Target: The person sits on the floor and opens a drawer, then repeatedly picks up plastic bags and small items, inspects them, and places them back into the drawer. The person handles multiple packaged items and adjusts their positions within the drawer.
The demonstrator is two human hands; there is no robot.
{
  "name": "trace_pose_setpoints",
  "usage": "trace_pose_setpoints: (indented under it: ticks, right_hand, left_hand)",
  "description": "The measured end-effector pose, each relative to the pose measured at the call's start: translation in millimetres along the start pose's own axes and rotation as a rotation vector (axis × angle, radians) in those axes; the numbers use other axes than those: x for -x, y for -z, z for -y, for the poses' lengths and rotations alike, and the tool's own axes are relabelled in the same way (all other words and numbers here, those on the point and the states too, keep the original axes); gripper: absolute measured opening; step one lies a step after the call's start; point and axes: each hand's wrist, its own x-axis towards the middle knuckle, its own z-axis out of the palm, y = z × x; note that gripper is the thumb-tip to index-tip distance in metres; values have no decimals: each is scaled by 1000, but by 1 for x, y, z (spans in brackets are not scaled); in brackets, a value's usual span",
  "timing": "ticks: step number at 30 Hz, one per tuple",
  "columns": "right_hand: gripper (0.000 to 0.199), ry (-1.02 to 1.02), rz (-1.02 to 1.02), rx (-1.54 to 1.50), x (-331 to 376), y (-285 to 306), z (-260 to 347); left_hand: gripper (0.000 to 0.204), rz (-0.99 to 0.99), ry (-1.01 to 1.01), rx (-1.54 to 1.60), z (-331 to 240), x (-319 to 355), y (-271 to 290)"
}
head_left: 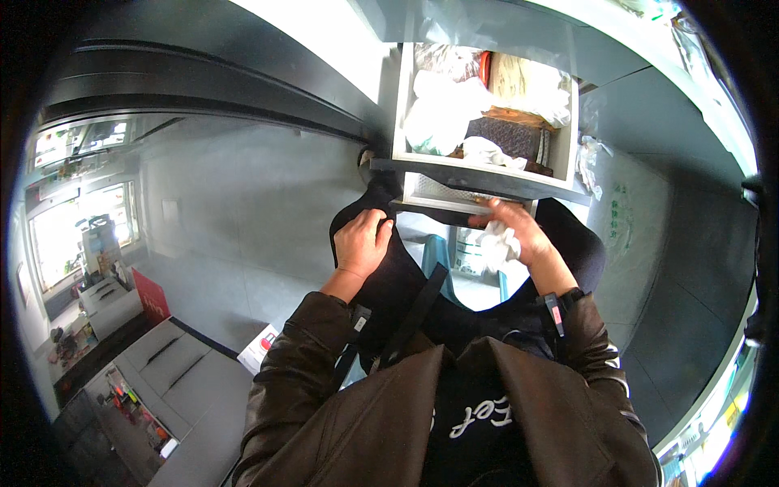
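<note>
My right hand (pixel 526 230) is at the front of a partly pulled-out lower drawer (pixel 442 204), fingers reaching toward its edge. A crumpled white cloth or tissue (pixel 500 246) is bunched under its palm and fingers. Curled into a loose fist, my left hand (pixel 360 243) rests on my left knee, with nothing visible in it. Above the lower drawer, the upper drawer (pixel 479 176) is pulled out further. It holds white plastic bags (pixel 446 109), a dark textured item (pixel 503 138) and a yellowish packet (pixel 510 81).
Between my legs is a blue plastic stool (pixel 436 253). Dark cabinet panels (pixel 211 69) run along the far left, and a crumpled clear plastic bag (pixel 591 162) hangs right of the drawers. Grey floor (pixel 243 195) stretches left, with a white box (pixel 260 345) near my left elbow.
</note>
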Motion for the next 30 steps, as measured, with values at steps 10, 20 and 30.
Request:
trace_pose_setpoints:
  ticks: [10,20,30]
  right_hand:
    - [48,409,-45,-154,-55,2,19]
    - [45,396,1,86,-89,29,116]
    - [30,161,-184,-115,-95,100,17]
  left_hand:
    - [16,6,2,66,-1,0,1]
    - [16,11,22,82,5,-7,2]
    - [14,-2,23,92,16,-19,-6]
